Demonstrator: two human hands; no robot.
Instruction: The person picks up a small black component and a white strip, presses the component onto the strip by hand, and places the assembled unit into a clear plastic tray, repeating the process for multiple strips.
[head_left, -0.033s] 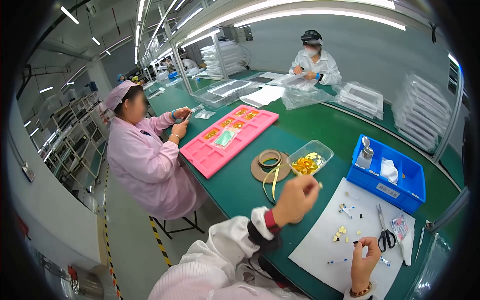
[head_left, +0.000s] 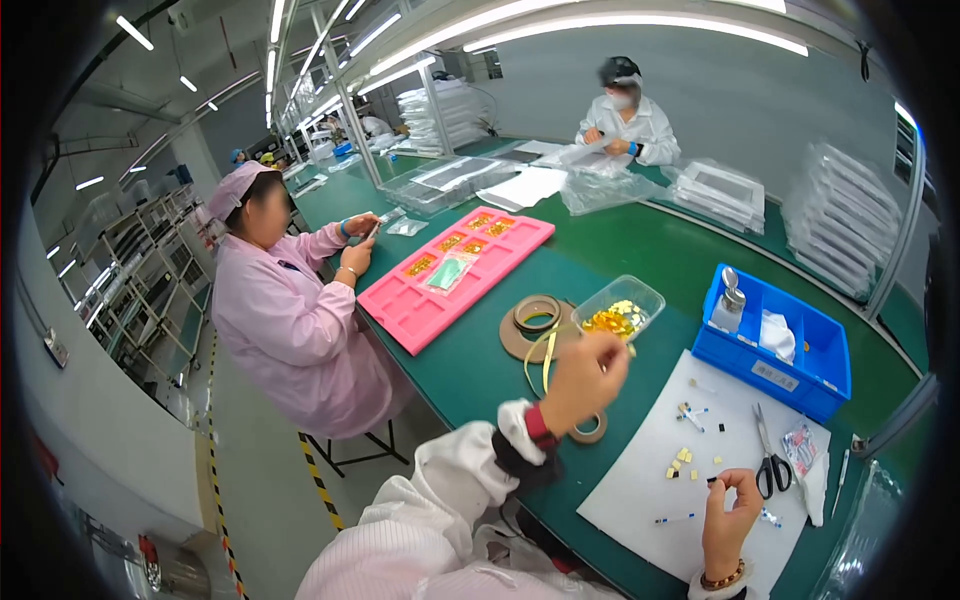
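In the head view, the left hand [head_left: 582,388] is above the surface [head_left: 460,375], beside the near edge of a clear container [head_left: 653,297] of yellow pieces; its fingers are pinched narrow on a small pale yellow piece [head_left: 631,350], somewhat blurred. The right hand [head_left: 731,515] is over the near part of a white sheet [head_left: 630,490], fingers closed on a small black piece [head_left: 711,482]. Pale squares [head_left: 684,456] lie near the sheet's middle, scissors [head_left: 771,473] toward its right edge. A blue bin [head_left: 722,355] stands at its far edge; a brown tape roll [head_left: 513,346] lies left of the container.
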